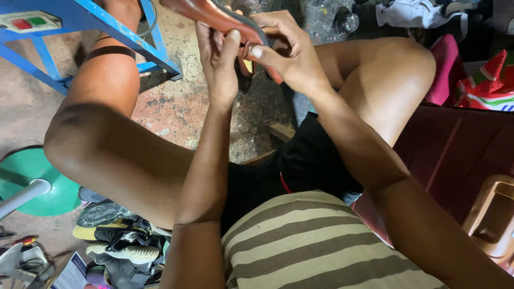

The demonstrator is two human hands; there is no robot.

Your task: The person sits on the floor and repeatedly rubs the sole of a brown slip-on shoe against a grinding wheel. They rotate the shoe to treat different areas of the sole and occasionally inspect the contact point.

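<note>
Still mid-job, the work looked unfinished: near the lower left a pile of shoe parts (120, 243) lay on the floor, and farther off both arms stretched up together. The left hand (220, 64) pinched the orange shoe (214, 13) from below; the right hand (289, 51) gripped its sole edge, perhaps pressing it down, thumb flat, near the blue frame (128, 37).
</note>
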